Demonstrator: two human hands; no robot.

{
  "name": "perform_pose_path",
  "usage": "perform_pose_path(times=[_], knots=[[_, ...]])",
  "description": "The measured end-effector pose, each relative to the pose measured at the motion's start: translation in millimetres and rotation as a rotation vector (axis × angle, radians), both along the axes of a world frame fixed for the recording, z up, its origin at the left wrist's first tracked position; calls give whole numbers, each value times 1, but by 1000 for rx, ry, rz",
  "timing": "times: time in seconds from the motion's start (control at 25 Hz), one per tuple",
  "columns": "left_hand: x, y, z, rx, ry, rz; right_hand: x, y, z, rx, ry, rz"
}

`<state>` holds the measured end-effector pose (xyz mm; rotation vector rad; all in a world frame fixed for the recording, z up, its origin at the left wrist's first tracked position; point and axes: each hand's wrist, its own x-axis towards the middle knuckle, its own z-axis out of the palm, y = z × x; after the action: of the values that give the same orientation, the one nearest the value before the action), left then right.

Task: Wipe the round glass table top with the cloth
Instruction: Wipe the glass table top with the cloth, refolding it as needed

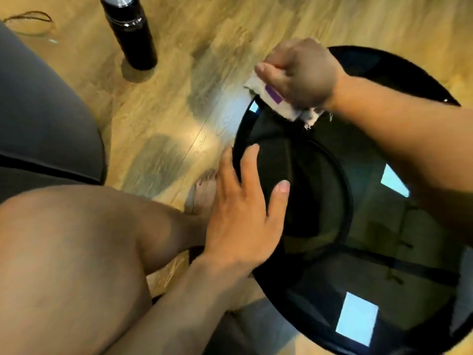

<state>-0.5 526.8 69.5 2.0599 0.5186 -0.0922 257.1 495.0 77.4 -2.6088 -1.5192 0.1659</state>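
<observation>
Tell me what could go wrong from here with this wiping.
1. The left hand lies flat on the glass table top, fingers spread; it may leave smears on glass meant to be clean.
2. The right hand grips the cloth right at the rim, with part of it past the edge; a stroke outward could slip off the glass.

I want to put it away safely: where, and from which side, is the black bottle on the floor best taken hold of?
Probably best round the straight middle of the black bottle, coming from the side. It stands upright on the wooden floor, nothing touching it; the frame cuts off its top.
</observation>
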Motion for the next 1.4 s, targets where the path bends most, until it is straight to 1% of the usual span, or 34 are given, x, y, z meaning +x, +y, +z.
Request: perform_pose_path(times=[0.04, 0.08, 0.12, 0.16, 0.2, 0.24, 0.28, 0.36, 0.48, 0.6, 0.68, 0.76, 0.84, 1.04, 1.16, 1.32, 1.4], knots=[[2, 2, -2, 44, -8, -6, 16, -7, -1, 2, 5, -110], [3, 3, -3, 156, -14, -50, 31, -15, -4, 10, 28, -217], [7, 2, -4, 343, -38, -138, 42, -22, -4, 36, 47, -307], [15, -1, -5, 524, -83, -242, 51, -29, -6, 85, 53, -359], [28, -5, -4, 654, -122, -353, 58, -34, -8, 141, 58, -385], [44, -11, -3, 733, -149, -455, 65, -39, -10, 177, 69, -401], [61, -17, -4, 775, -166, -542, 70, -45, -10, 201, 70, -428], [91, -30, -8, 833, -177, -680, 81, -67, -7, 231, 83, -552], [97, -38, -16, 933, -158, -732, 94, -117, 1, 212, 188, -794], [96, -38, -17, 933, -187, -711, 98, -173, 6, 180, 238, -917], [97, -37, -17, 905, -190, -707, 95, -204, 6, 173, 221, -977], [98, -39, -17, 898, -179, -714, 88, -237, 7, 217, 205, -1074], [97, -39, -15, 906, -180, -706, 73, -270, 9, 194, 173, -1142], [97, -41, -11, 874, -164, -686, 11, -350, 4, 109, 170, -1313], [96, -42, -9, 876, -188, -666, -40, -385, 0, 17, 135, -1433], [95, -43, -11, 889, -229, -643, -111, -397, -4, -122, 100, -1509], [92, -43, -10, 900, -224, -640, -144, -392, 0, -150, 139, -1547]])
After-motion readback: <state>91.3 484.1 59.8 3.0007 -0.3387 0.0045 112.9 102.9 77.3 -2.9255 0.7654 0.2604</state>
